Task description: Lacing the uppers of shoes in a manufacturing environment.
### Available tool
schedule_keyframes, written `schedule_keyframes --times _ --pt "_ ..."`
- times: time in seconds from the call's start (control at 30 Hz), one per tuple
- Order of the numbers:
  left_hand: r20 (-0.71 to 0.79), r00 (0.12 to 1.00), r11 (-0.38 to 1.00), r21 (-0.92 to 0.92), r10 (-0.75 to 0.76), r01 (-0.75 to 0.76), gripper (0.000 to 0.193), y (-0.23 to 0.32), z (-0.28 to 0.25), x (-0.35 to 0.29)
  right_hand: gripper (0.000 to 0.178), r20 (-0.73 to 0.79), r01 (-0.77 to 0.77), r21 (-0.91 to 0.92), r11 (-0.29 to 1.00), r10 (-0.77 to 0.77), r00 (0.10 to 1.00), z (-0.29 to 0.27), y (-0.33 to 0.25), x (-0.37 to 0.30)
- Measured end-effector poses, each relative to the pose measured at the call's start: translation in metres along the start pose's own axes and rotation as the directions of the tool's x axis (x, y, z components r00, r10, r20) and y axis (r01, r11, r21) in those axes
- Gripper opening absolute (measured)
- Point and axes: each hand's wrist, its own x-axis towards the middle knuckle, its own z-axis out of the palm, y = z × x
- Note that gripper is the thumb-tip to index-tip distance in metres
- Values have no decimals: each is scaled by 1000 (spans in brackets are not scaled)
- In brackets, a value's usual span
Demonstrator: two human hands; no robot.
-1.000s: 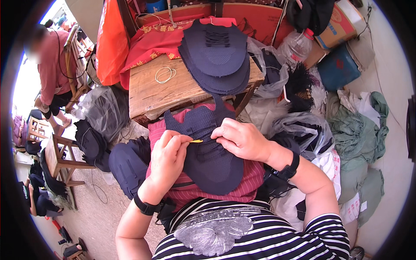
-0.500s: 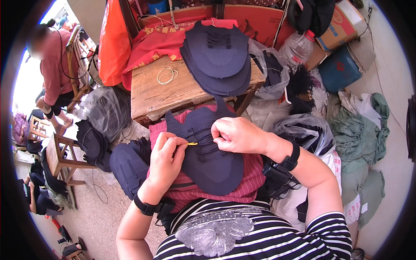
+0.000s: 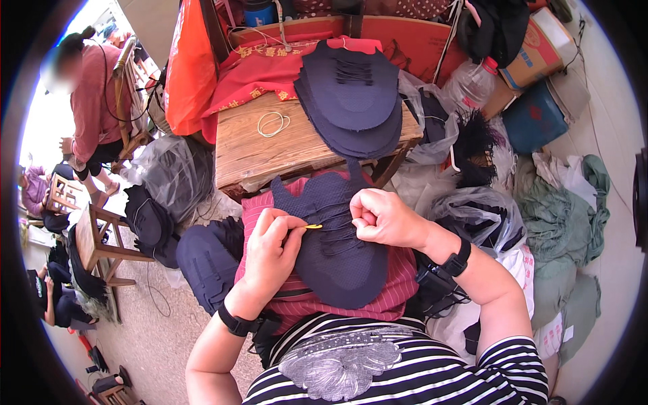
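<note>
Drawn slightly farther apart than a second ago, with left hand (image 3: 275, 237) pinching a thin yellow tool (image 3: 314, 227) and right hand (image 3: 388, 219) pressed together at the fingertips, contents hidden. Beneath them, on red striped cloth (image 3: 398, 287), see a dark upper (image 3: 344, 277) already crossed by several lace rows (image 3: 337, 237); cannot tell how many remain.

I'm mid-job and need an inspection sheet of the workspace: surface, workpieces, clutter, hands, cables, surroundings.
Surface: wooden bench, bearing stacked uppers and a pale loop.
Job's things: dark upper on striped cloth over the lap; laces across it.
Clutter: clear bags either side; green cloth right.
Hands: left hand pinches a yellow piece; right hand closed beside the laces, its hold unclear.
Cables: thin cable on the floor, left.
Surroundings: person in pink, stool, left.
</note>
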Motion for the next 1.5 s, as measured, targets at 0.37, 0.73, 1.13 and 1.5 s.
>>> schedule_keyframes --times 0.37,0.73,1.13,1.5 --pt "43 998 996 64 55 -58 13 4 -1 1 18 29 -81 -20 996 82 996 -1 4 -14" --pt "102 992 994 71 69 -77 12 5 4 4 10 -249 15 -17 1000 -19 968 -13 -8 -17" --pt "35 983 980 75 183 -185 17 34 13 23 17 -152 66 22 998 -62 986 -1 -32 -12" --pt "130 928 730 -583 -350 357 32 35 19 15 15 -203 64 12 998 -61 977 12 -24 -10"
